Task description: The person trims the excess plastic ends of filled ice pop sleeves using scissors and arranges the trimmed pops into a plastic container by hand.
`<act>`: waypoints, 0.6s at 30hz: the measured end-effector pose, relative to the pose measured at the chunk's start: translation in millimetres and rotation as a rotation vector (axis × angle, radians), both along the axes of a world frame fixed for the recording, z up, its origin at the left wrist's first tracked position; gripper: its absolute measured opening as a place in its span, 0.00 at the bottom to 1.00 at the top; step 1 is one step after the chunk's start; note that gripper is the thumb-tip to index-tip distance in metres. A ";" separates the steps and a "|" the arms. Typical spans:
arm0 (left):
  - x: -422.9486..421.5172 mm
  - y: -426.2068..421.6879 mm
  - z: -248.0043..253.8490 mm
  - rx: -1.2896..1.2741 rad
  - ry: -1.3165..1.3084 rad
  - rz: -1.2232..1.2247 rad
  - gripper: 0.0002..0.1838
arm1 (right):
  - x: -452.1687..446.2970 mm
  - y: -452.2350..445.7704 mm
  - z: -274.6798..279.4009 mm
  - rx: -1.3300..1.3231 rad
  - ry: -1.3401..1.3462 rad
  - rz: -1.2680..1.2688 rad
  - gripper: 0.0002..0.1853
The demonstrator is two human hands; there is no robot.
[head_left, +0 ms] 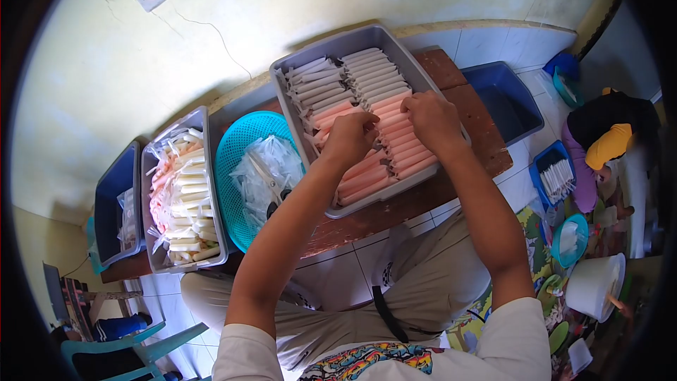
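A grey tray (pixel 280 83) on the wooden bench holds two columns of slim plastic-wrapped sticks with twisted ends. Those toward the wall are whitish sticks (pixel 374 70); the nearer ones are pink sticks (pixel 367 180). My left hand (pixel 348 137) is over the middle of the tray, its fingers pinched at the left end of a pink stick in the right column. Over that column's right side is my right hand (pixel 431 121), fingers curled and closed on the same row. My hands partly cover the stick between them.
Left of the tray, a turquoise basket (pixel 229 144) holds clear plastic bags (pixel 264 173) and scissors (pixel 264 173). Beyond it stand a grey bin (pixel 149 197) of pale and pink sticks and a dark blue bin (pixel 106 201). A person (pixel 620 123) sits at right near a blue container (pixel 543 162).
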State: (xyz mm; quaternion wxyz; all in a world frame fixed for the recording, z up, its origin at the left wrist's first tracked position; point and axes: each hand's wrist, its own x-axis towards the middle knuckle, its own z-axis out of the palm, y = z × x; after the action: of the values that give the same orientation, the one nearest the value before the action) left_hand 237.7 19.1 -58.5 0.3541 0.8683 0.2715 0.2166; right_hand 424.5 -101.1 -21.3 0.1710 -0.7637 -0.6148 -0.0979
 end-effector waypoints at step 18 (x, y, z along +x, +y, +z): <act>-12.3 -18.2 21.3 -0.038 0.197 -0.098 0.31 | -0.1 10.6 -10.2 -0.083 -0.044 -0.067 0.07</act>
State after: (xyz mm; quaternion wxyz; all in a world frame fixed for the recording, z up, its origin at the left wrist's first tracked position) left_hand 225.4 0.9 -37.2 0.3522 0.8908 0.2660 0.1076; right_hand 424.5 -90.5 -31.5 0.1224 -0.7879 -0.5960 -0.0947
